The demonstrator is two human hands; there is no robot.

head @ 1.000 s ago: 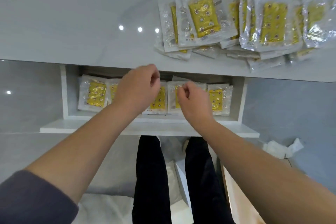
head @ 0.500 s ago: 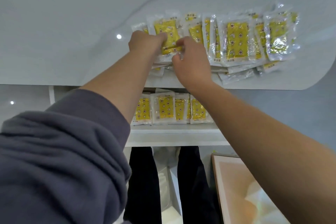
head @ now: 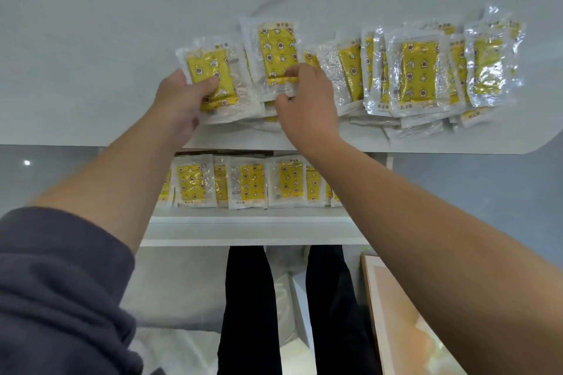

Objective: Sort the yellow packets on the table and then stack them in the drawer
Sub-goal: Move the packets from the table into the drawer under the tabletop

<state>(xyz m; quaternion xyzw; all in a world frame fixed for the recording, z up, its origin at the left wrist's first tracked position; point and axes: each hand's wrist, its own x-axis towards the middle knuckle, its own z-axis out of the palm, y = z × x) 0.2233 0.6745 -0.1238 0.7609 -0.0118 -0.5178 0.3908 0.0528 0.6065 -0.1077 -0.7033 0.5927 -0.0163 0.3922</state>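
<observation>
Several yellow packets (head: 420, 73) in clear wrappers lie in an overlapping heap on the white table (head: 106, 39). My left hand (head: 179, 103) grips one yellow packet (head: 210, 73) at the heap's left end, thumb on top. My right hand (head: 307, 100) pinches the lower edge of a second packet (head: 277, 49) just to the right of it. Below the table edge, the open drawer (head: 243, 222) holds a row of yellow packets (head: 253, 183) lying flat side by side.
A person's dark trouser legs (head: 249, 307) stand under the drawer. A light wooden board (head: 396, 313) is at lower right. White plastic lies on the floor at lower left. The table's left half is bare.
Both hands rose from the drawer to the heap on the table. My left hand has pulled one packet out to the left, and my right hand has taken hold of another.
</observation>
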